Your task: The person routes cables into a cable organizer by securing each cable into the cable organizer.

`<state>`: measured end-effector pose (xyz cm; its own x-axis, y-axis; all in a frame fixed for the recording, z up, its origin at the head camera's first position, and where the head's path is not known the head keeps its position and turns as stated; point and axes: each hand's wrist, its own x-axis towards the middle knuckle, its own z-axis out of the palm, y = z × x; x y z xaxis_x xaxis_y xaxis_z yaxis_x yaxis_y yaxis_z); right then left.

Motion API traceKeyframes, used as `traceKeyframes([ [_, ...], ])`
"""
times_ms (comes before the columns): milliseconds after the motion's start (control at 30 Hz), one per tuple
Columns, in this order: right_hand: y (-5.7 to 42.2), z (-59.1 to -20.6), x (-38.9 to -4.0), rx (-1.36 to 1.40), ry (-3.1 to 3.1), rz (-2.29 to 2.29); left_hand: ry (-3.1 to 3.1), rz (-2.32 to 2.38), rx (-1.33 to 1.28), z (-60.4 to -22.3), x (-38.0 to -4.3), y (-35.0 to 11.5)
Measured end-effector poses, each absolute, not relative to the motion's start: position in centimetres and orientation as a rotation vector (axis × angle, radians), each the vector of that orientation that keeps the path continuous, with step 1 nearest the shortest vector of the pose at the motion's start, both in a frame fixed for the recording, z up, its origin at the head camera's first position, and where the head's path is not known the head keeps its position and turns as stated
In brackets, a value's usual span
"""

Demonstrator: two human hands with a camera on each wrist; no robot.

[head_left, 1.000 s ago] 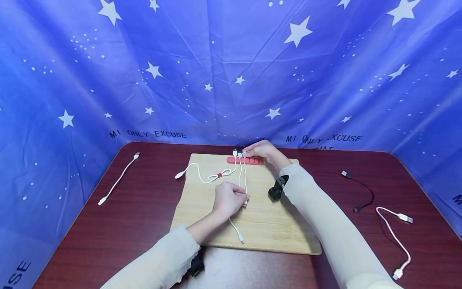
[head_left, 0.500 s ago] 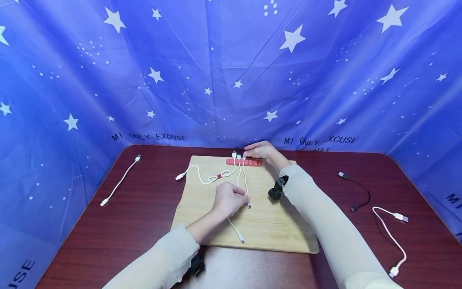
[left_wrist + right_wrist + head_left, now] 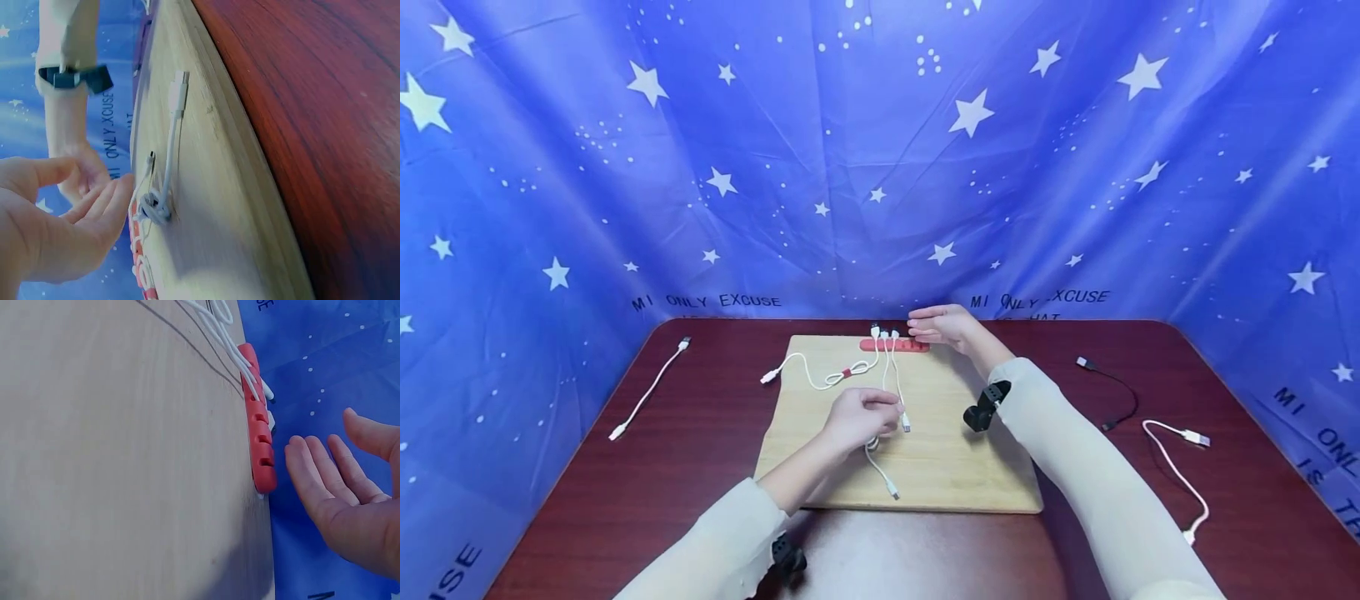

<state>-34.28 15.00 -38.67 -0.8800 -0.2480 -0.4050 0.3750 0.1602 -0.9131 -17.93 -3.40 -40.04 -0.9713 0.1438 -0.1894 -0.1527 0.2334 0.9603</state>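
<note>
A red cable clip strip (image 3: 913,347) lies along the far edge of a wooden board (image 3: 970,450). Three white cables run from its left slots toward me. My right hand (image 3: 947,327) hovers beside the strip's right end, fingers extended and holding nothing; the right wrist view shows the strip's unfilled slots (image 3: 262,439). My left hand (image 3: 861,414) is over the board's middle, thumb and fingers apart in the left wrist view. Beside its fingertips lies one white cable's end connector (image 3: 906,423). Another cable's connector (image 3: 179,94) and small coil (image 3: 155,208) lie beneath that hand.
The leftmost clipped cable is bundled with a red tie (image 3: 848,372). A short white cable (image 3: 651,387) lies on the table at left. A black cable (image 3: 1120,383) and another white cable (image 3: 1180,475) lie at right. A starry blue curtain (image 3: 820,167) stands behind.
My right hand has let go of the third cable's plug at the strip and spread its fingers. My left hand has released that cable's lower end and loosened. The head view has shifted.
</note>
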Motion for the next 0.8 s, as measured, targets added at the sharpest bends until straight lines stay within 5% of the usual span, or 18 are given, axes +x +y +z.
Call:
traceKeyframes([
  [800, 22.3, -39.4, -25.8, 0.119, 1.936, -1.975, 2.172, 1.895, -0.017, -40.0, -19.7, -5.2],
])
